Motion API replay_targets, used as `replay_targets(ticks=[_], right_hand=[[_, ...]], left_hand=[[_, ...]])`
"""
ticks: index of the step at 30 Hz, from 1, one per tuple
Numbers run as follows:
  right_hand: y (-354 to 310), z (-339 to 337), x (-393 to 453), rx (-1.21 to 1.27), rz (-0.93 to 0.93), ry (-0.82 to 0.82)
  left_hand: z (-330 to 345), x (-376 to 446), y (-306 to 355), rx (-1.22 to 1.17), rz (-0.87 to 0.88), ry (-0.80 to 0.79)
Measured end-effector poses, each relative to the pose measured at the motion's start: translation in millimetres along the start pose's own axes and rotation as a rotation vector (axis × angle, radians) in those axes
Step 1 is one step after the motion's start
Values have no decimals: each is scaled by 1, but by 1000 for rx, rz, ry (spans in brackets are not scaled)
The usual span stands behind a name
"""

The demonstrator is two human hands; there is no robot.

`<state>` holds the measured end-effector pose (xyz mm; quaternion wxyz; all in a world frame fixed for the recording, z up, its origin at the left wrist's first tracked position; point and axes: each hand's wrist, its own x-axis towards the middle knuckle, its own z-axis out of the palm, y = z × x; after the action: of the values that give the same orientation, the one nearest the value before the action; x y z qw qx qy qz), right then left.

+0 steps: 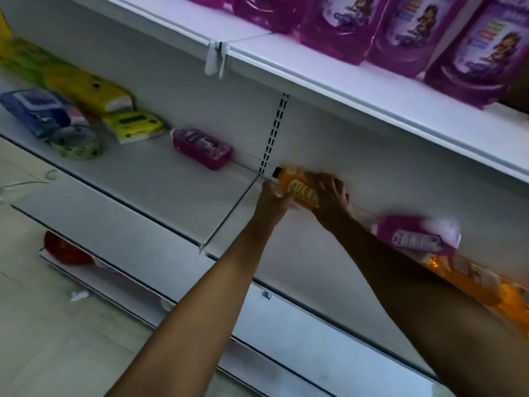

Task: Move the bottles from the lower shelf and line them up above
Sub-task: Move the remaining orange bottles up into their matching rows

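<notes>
Two hands meet on one orange bottle (297, 188) near the centre of the view, against the white back panel of the middle shelf (160, 181). The bottle lies tilted, its black cap pointing toward 10 o'clock, right beside the slotted upright (273, 133). The left hand (274, 204) holds the bottle from the 7 o'clock side, its fingers curled under the body; the right hand (332, 197) clamps it from the 3 o'clock side, its fingers spread over the label end. Motion blur softens both hands. At 9 o'clock from the bottle, a pink bottle (201, 147) lies on its side on the same shelf; farther toward 10 o'clock sit a yellow packet (133, 126), a roll of tape (77, 143), a blue wipes pack (34, 111) and a long yellow-green package (71, 80). At 4 o'clock from the hands lies another pink bottle (416, 236) — blurred — with orange bottles (486, 293) beyond it, partly hidden by the right forearm. On the upper shelf (329, 70), at 1 o'clock, stand purple refill pouches (406, 32) in a row. A red object (61, 249) rests on the lowest shelf at 8 o'clock.
</notes>
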<state>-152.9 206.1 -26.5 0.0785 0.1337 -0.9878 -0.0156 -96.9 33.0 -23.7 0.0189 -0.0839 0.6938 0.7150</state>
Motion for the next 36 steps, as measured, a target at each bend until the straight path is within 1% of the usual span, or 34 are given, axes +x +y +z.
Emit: replay_targets(ticks=[2, 3, 4, 5, 7, 8, 9, 10, 12, 14, 15, 17, 18, 19, 20, 22, 24, 26, 29, 32, 36], right_hand=[[5, -2, 5, -29, 44, -38], [5, -5, 8, 11, 90, -65], [5, -9, 11, 62, 136, -94], [4, -12, 10, 89, 166, -119], [-3, -20, 1, 62, 187, -166], [-8, -22, -8, 64, 185, -148], [-14, -22, -19, 102, 174, -90], [-22, -22, -33, 181, 154, -14], [-39, -21, -63, 486, 90, 88], [-45, -19, -93, 786, 26, 70], [-45, -19, -109, 923, 47, 28], [-43, -22, -131, 1251, 245, -56], [-41, -25, -140, 1343, 320, -48], [-42, -29, -146, 1354, 371, 4], [-44, -36, -150, 1303, 401, 48], [-52, -49, -158, 1222, 396, 87], [-63, -58, -165, 1179, 344, 47], [-73, -65, -172, 1170, 310, 26], [-83, -75, -171, 1103, 249, 28], [-94, -85, -161, 1065, 192, -4], [-103, -97, -147, 1036, 60, -82]], left_hand=[[9, 18, -9, -147, 74, -99], [17, 28, -16, -258, 112, -202], [19, 32, -17, -282, 127, -246], [22, 31, -12, -247, 92, -241], [30, 25, -8, -110, 31, -229], [34, 21, -10, -87, 28, -234], [37, 16, -12, -144, 9, -244], [38, 8, -14, -228, -18, -242], [34, -9, -18, -411, -84, -207], [27, -22, -26, -544, -137, -204], [23, -28, -29, -576, -164, -213], [16, -38, -32, -566, -211, -222], [14, -43, -31, -535, -226, -233], [13, -48, -30, -508, -241, -249], [12, -54, -27, -489, -259, -266], [7, -66, -21, -512, -289, -317], [-3, -76, -15, -518, -242, -366], [-14, -84, -11, -488, -141, -414], [-31, -94, -1, -342, -32, -393], [-48, -100, 7, -226, 14, -338], [-71, -104, 18, -117, 62, -286]])
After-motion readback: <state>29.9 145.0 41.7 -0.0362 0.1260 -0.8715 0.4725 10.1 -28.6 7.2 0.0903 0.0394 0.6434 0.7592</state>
